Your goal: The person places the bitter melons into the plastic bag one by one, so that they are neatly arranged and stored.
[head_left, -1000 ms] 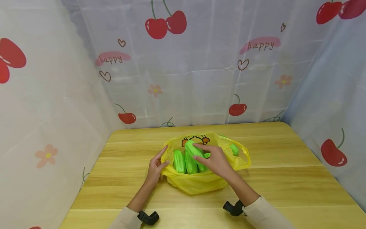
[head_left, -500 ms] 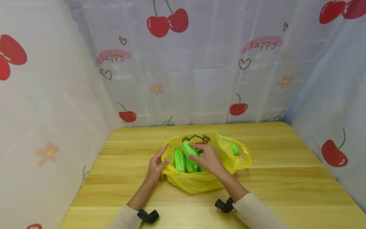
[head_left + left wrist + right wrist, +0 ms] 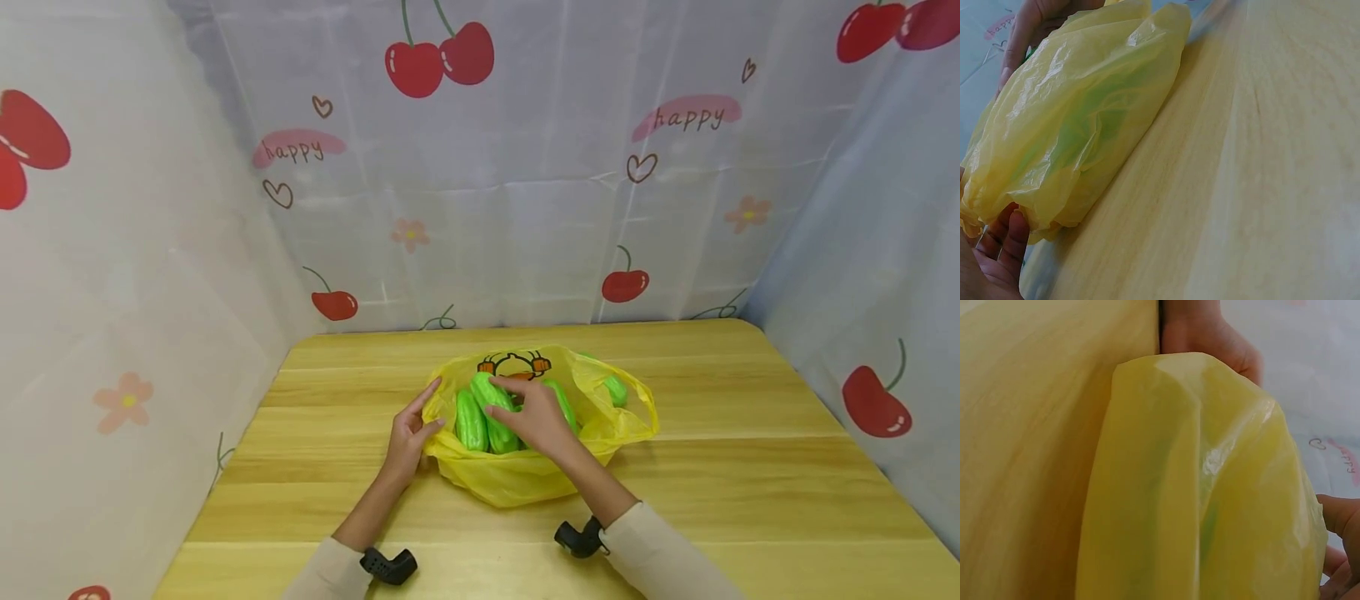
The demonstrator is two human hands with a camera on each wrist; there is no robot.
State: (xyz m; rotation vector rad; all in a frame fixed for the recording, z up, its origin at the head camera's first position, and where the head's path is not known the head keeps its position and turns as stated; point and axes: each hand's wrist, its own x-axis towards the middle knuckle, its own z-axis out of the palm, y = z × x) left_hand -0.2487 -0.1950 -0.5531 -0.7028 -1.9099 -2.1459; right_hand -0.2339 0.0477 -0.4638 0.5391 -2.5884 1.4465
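A yellow plastic bag (image 3: 517, 483) sits with its mouth open on the wooden table, several bright green cucumbers inside. At the bag's left side my left hand (image 3: 407, 439) holds the rim; the left wrist view shows its fingers (image 3: 1015, 240) at the gathered plastic. Over the mouth, my right hand (image 3: 542, 417) pinches one cucumber (image 3: 491, 396) between thumb and fingers. That cucumber leans across its neighbours, its lower end among them. Beside it on the left lies another cucumber (image 3: 471, 421), and one more cucumber (image 3: 560, 402) shows behind my right hand. In the right wrist view the bag hides most of the contents.
A further green piece (image 3: 617, 390) shows at the bag's right handle loop (image 3: 647, 408). The wooden table (image 3: 750, 467) extends around the bag. Cherry-printed curtains (image 3: 517, 208) stand behind and at both sides.
My right hand has moved left with the pinched cucumber, which now sits lower among the others. A cucumber on the right has come into sight. My left hand stays at the rim.
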